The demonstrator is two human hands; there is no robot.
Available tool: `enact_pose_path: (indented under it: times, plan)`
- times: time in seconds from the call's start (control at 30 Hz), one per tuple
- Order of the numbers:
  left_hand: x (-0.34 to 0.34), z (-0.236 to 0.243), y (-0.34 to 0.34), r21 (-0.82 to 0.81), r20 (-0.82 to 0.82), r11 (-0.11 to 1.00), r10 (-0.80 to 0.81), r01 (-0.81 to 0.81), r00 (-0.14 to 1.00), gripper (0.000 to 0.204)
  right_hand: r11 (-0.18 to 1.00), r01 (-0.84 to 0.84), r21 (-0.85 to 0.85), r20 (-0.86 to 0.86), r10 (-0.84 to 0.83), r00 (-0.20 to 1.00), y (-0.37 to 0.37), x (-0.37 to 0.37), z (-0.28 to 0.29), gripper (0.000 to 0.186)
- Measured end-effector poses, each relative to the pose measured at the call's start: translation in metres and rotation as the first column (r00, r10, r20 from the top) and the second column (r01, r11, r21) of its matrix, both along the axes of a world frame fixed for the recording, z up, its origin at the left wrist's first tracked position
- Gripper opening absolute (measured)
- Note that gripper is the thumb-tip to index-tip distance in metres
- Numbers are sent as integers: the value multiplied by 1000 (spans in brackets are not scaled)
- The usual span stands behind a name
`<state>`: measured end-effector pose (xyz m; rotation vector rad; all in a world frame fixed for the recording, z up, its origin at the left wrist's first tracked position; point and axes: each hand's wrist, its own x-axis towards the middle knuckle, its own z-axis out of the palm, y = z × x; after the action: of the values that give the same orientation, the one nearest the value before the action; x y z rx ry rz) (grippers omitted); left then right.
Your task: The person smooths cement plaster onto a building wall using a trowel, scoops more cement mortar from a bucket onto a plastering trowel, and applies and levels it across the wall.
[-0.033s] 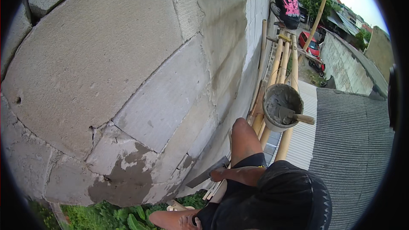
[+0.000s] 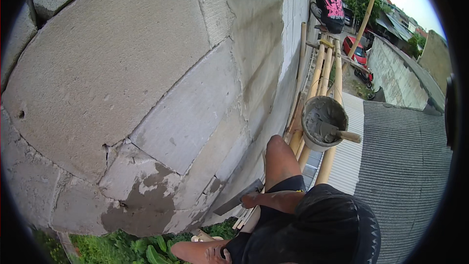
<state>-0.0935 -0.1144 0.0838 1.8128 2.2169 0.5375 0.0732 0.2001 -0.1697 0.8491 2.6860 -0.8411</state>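
Note:
My right hand (image 2: pixel 250 200) is closed on a plastering trowel (image 2: pixel 232 204), whose long flat metal blade stands close to the block wall (image 2: pixel 161 112). Whether the blade touches the wall I cannot tell. My left hand (image 2: pixel 216 255) lies on my leg near the lower edge, fingers spread and holding nothing; part of it is hidden. A patch of dark wet mortar (image 2: pixel 144 205) covers the lower part of the wall. Beyond my knee sits a bucket (image 2: pixel 320 145) of grey mortar, with a wooden-handled trowel (image 2: pixel 348 136) stuck in it.
Bamboo poles (image 2: pixel 326 66) form a narrow scaffold along the wall. A co-worker (image 2: pixel 332 7) in a black shirt sits at its far end. Right and below lies a corrugated roof (image 2: pixel 400 156). A red car (image 2: pixel 355 50) is down there; green plants (image 2: pixel 112 247) grow below.

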Motion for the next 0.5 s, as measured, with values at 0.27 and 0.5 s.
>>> enact_pose_path:
  times: [0.27, 0.5]
  plan:
    - [0, -9, -6, -39, -20, 998, 48, -48, 999, 38, 999, -33, -13, 22, 34, 999, -2, -2, -4, 36]
    - [6, -6, -7, 211, 26, 971, 106, -109, 994, 38, 999, 22, 44, -19, -21, 1000, -10, -4, -6, 32]
